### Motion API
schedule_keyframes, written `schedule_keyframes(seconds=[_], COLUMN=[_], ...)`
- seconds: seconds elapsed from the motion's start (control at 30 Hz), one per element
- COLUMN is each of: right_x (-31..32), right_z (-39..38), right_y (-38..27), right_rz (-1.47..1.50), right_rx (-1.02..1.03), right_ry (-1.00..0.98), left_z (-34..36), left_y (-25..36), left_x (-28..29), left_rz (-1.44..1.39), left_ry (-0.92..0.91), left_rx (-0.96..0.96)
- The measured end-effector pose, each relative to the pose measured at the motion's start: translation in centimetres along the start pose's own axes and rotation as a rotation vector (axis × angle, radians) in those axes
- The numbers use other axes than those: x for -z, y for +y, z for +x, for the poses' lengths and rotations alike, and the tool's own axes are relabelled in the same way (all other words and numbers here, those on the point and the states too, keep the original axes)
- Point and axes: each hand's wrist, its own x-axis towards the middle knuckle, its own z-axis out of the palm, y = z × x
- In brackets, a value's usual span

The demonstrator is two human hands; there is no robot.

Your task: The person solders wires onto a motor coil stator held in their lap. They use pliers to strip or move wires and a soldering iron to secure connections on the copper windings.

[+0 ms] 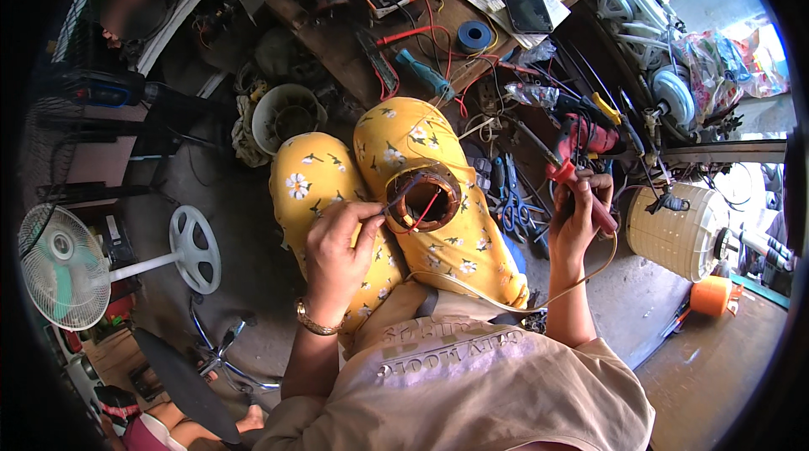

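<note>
While stator coil [424,199] sat on our knee, left hand [335,250] pinched lead wire at its nine o'clock; right hand [580,217] gripped red soldering iron [581,190], tip well apart at three o'clock; joint seemingly unsoldered yet.

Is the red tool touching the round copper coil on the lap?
No, the right hand holds the red tool off to the side, apart from the copper coil.

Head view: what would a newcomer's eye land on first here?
Probably the copper-wound motor stator resting on the person's knee, against bright yellow flowered trousers at centre. The left hand pinches a wire at the stator's edge, while the right hand grips a red-handled soldering iron just to the right. A white pedestal fan lies at far left.
</note>
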Motion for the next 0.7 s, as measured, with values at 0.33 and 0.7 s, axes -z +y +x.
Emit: schedule_keyframes(seconds=[0.33, 0.7], right_x=[-0.7, -3.1], right_z=[0.7, 2.3], right_y=[-0.5, -2.9], right_rz=[-0.047, 0.026], right_rx=[0.030, 0.097], right_ry=[-0.060, -0.162], left_z=[0.2, 9.5], left_y=[0.7, -0.5], left_x=[0.9, 2.0], left_rz=[0.279, -0.045], left_ry=[-0.053, -0.176], left_rx=[-0.151, -0.325])
